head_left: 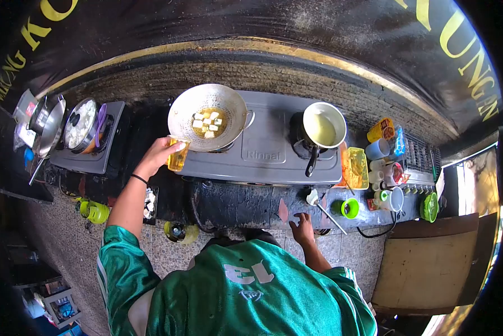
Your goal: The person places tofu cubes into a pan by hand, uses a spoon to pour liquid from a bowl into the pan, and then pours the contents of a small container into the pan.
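Item: our left hand (160, 151) grips a clear glass of amber liquid (178, 157), probably oil, beside the round steel wok (207, 116) holding pale cubes (207, 123). Right hand (303, 225) rests spread on the dark surface (246, 204). We judge a slow tilt low over the rim best.

glass (178, 157) | clear, amber liquid inside | upright | held beside wok (206, 115) rim

Stove (265, 154) front panel read "Rinnal", embossed, mid-frame. Green jersey (246, 291) at bottom center carried white "13", seen upside down, small crest under it unreadable. Black banner (251, 33) across the top had yellow lettering, cut off: "KO" plus "...UNG" at upper left, "...UNGAN" at upper right. Packet labels at right were too small to read.
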A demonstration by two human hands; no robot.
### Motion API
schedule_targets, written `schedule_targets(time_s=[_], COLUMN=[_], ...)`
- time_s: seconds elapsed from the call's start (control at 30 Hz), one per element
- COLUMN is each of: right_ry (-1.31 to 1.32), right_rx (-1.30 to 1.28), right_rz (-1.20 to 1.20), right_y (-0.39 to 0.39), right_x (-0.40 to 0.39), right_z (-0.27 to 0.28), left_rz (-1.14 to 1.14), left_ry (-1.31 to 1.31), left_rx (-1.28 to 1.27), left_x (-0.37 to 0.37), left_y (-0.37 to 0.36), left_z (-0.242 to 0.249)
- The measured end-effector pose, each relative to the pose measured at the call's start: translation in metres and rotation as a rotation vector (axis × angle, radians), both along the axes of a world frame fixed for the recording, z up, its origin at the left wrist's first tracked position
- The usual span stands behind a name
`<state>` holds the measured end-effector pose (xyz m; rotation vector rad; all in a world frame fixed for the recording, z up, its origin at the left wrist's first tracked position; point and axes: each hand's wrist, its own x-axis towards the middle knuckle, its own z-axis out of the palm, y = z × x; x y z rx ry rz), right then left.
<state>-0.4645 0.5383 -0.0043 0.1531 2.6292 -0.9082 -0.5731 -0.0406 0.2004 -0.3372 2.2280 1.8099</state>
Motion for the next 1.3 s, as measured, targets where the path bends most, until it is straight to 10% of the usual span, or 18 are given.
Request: schedule_targets(time_s=[1.3], right_ry=[-0.005], right_rx=[-0.012], right_rz=[-0.016], right_y=[0.008], right_x=[-0.008], right_z=[-0.008], left_rz=[0.196], left_ry=[-0.259], left_rx=[0.095], left_x=[-0.028], left_y=[-0.012], left_z=[0.029])
